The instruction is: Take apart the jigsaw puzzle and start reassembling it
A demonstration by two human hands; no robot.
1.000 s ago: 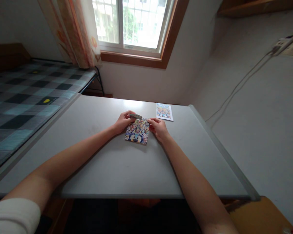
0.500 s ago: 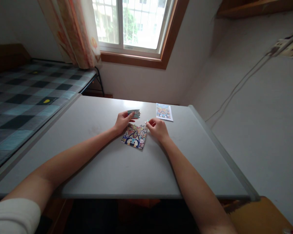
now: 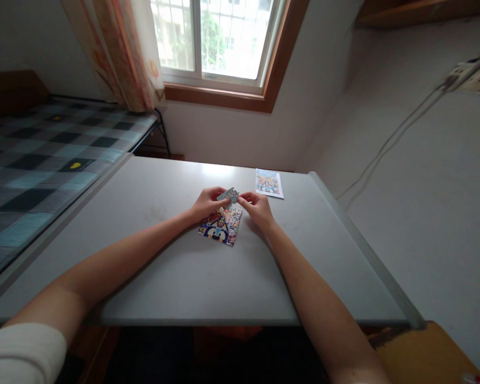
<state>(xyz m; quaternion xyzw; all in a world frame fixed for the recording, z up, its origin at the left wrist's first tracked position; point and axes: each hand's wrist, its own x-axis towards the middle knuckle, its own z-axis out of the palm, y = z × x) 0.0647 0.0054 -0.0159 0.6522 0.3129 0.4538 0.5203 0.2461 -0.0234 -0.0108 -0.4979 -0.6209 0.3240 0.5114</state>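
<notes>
My left hand (image 3: pixel 208 204) is closed on a small joined section of jigsaw puzzle (image 3: pixel 228 196), pale blue-green with knobbed edges, held tilted above the table. My right hand (image 3: pixel 258 207) pinches at the section's right end, thumb against forefinger; the small puzzle piece in its fingertips is mostly hidden. Just below both hands lies a partly assembled jigsaw puzzle (image 3: pixel 221 230), many-coloured, with a blue dog-like cartoon face near its lower edge. The left hand and the held section cover part of its upper edge.
A printed picture card (image 3: pixel 269 183) with a similar design lies toward the table's far right. The grey table (image 3: pixel 176 282) has raised side rims. A checked bed (image 3: pixel 64 144) stands at the left, and a cable (image 3: pixel 384 146) runs down the right wall.
My left hand has brought the puzzle section right and slightly down, tilting it. My right hand, with its small piece, now meets the section's right end. The puzzle on the table stays put.
</notes>
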